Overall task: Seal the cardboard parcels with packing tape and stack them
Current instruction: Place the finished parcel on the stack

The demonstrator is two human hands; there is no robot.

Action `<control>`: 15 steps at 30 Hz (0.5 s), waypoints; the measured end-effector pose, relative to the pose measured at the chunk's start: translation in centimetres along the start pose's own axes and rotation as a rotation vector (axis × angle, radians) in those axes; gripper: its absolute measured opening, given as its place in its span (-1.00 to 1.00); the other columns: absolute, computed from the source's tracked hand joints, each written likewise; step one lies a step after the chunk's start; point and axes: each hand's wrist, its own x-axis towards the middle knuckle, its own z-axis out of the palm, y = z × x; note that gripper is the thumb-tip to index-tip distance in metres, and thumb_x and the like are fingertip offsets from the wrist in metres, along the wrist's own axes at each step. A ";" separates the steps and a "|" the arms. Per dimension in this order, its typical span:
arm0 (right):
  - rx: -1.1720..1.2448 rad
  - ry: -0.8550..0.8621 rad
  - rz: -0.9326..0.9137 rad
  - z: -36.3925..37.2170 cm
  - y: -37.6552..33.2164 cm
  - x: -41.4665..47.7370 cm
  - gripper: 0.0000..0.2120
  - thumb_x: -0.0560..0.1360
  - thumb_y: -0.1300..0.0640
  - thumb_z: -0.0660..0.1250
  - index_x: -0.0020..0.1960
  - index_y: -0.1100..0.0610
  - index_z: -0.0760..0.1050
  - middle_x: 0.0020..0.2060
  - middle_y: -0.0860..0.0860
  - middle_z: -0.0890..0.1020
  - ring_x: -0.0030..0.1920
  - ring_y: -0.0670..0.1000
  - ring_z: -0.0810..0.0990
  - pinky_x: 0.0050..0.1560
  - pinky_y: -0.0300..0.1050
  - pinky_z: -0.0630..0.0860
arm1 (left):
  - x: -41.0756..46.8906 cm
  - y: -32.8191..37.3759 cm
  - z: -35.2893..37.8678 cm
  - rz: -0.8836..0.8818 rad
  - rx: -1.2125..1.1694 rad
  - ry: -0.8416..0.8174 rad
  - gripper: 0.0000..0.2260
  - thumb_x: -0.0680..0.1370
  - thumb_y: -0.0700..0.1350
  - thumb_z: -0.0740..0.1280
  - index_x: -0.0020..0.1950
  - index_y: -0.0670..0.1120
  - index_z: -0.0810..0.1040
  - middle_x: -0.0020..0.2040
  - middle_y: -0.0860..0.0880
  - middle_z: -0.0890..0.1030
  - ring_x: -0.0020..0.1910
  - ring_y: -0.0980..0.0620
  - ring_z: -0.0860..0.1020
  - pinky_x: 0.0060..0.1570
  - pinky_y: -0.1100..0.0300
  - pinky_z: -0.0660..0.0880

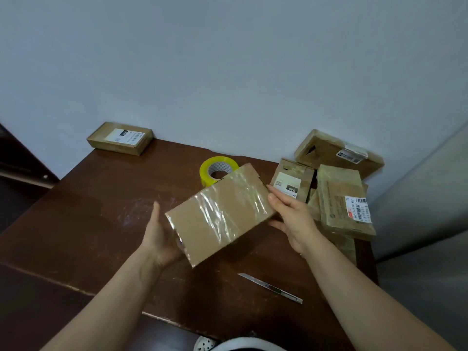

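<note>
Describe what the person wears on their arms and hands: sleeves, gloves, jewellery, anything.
Nothing worn shows. The left forearm and right forearm are bare right to the frame edge, with no sleeves or cuffs. The left hand and right hand have no gloves, and no watch, bracelet or ring is visible on the parts in view.

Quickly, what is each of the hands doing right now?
Left hand: cradles the parcel, fingers hidden beneath.
Right hand: grips the parcel, thumb on top.
</note>
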 end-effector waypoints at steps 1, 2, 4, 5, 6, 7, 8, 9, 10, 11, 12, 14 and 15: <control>0.038 0.026 0.023 -0.3 0.4 0.1 -0.80 0.51 0.19 0.37 0.00 -0.11 0.63 0.12 -0.02 0.63 -0.01 -0.11 0.65 -0.15 -0.12 0.62 | -0.4 0.1 0.4 0.030 0.022 -0.051 -0.42 0.47 0.36 0.20 0.02 -0.13 0.67 -0.05 -0.18 0.67 -0.13 -0.17 0.66 -0.08 -0.04 0.49; 0.065 0.044 0.038 -0.5 0.6 0.1 -0.80 0.51 0.20 0.38 0.01 -0.09 0.62 0.13 -0.02 0.62 0.03 -0.08 0.63 -0.12 -0.10 0.62 | -0.6 0.2 0.6 0.064 0.049 -0.085 -0.50 0.45 0.26 0.29 0.04 -0.14 0.67 -0.05 -0.17 0.67 -0.11 -0.15 0.66 -0.06 -0.04 0.51; 0.044 0.065 0.052 -0.9 1.2 0.5 -0.79 0.51 0.21 0.37 0.03 -0.08 0.60 0.20 0.00 0.58 0.15 -0.01 0.58 0.10 -0.01 0.56 | -0.7 0.3 0.9 0.136 0.200 -0.111 -0.56 0.38 0.00 0.41 0.20 -0.17 0.60 -0.01 -0.16 0.64 -0.06 -0.10 0.62 0.02 -0.02 0.52; 0.011 0.081 0.058 -1.1 1.4 0.6 -0.80 0.52 0.19 0.36 0.03 -0.09 0.59 0.23 -0.01 0.57 0.18 -0.02 0.55 0.22 0.01 0.48 | -0.6 0.3 1.0 0.176 0.261 -0.116 -0.49 0.34 -0.11 0.44 0.28 -0.19 0.54 0.05 -0.17 0.62 0.00 -0.10 0.58 0.08 -0.02 0.50; -0.022 0.101 0.068 -1.2 1.6 0.7 -0.82 0.53 0.16 0.36 0.03 -0.10 0.58 0.25 -0.02 0.56 0.18 -0.06 0.53 0.28 -0.02 0.40 | -0.4 0.2 0.9 0.211 0.314 -0.130 -0.45 0.31 -0.19 0.46 0.30 -0.19 0.52 0.08 -0.17 0.61 0.04 -0.10 0.55 0.10 0.02 0.47; -0.045 0.113 0.088 -1.4 1.9 0.8 -0.85 0.54 0.10 0.34 0.07 -0.10 0.56 0.26 -0.03 0.55 0.17 -0.11 0.50 0.29 -0.06 0.34 | -0.4 0.2 0.7 0.254 0.374 -0.136 -0.45 0.27 -0.27 0.47 0.27 -0.18 0.53 0.07 -0.15 0.62 0.04 -0.09 0.55 0.06 0.10 0.49; -0.059 0.104 0.127 -1.5 2.2 0.9 -0.81 0.55 0.01 0.31 0.16 -0.07 0.54 0.29 -0.03 0.53 0.19 -0.12 0.48 0.30 -0.06 0.29 | -0.4 0.1 0.5 0.291 0.424 -0.143 -0.45 0.24 -0.32 0.47 0.23 -0.15 0.55 0.04 -0.12 0.64 0.02 -0.06 0.58 -0.02 0.17 0.53; -0.063 0.082 0.180 -1.7 2.5 1.0 -0.67 0.55 -0.09 0.28 0.27 -0.02 0.49 0.33 -0.02 0.50 0.25 -0.07 0.45 0.32 -0.03 0.27 | -0.5 0.1 0.2 0.317 0.468 -0.150 -0.45 0.21 -0.35 0.47 0.20 -0.14 0.57 0.02 -0.10 0.66 0.01 -0.04 0.60 -0.08 0.19 0.55; -0.062 0.066 0.242 -1.9 3.0 1.0 -0.51 0.53 -0.18 0.26 0.37 0.04 0.41 0.35 0.01 0.47 0.32 0.00 0.42 0.33 0.01 0.28 | -0.4 0.1 -0.1 0.331 0.504 -0.148 -0.45 0.19 -0.36 0.47 0.17 -0.13 0.57 0.01 -0.09 0.67 0.01 -0.03 0.61 -0.10 0.19 0.57; -0.066 0.058 0.291 -1.9 3.6 1.1 -0.38 0.50 -0.24 0.26 0.43 0.09 0.35 0.37 0.04 0.44 0.36 0.06 0.41 0.33 0.01 0.31 | -0.2 -0.1 -0.4 0.332 0.548 -0.148 -0.45 0.17 -0.37 0.48 0.15 -0.13 0.58 0.00 -0.07 0.67 0.02 -0.02 0.62 -0.13 0.19 0.57; -0.078 0.059 0.324 -1.8 4.3 1.0 -0.30 0.47 -0.27 0.28 0.45 0.13 0.32 0.37 0.07 0.44 0.36 0.09 0.41 0.31 0.00 0.35 | 0.0 -0.4 -1.0 0.328 0.604 -0.144 -0.45 0.16 -0.39 0.49 0.13 -0.12 0.58 -0.01 -0.05 0.67 0.03 -0.02 0.61 -0.16 0.21 0.57; -0.114 0.078 0.336 -1.5 5.4 0.7 -0.28 0.44 -0.24 0.34 0.43 0.19 0.34 0.35 0.11 0.46 0.31 0.09 0.45 0.31 -0.03 0.40 | 0.6 -1.2 -1.8 0.329 0.758 -0.092 -0.48 0.20 -0.47 0.49 0.08 -0.08 0.57 0.00 -0.05 0.63 0.08 -0.05 0.57 -0.19 0.23 0.55; -0.144 0.081 0.335 -1.4 5.9 0.6 -0.30 0.45 -0.21 0.35 0.41 0.21 0.36 0.33 0.12 0.47 0.27 0.07 0.47 0.32 -0.03 0.41 | 1.0 -1.7 -2.3 0.322 0.816 -0.049 -0.50 0.24 -0.48 0.48 0.07 -0.07 0.56 0.02 -0.06 0.60 0.10 -0.09 0.55 -0.19 0.23 0.55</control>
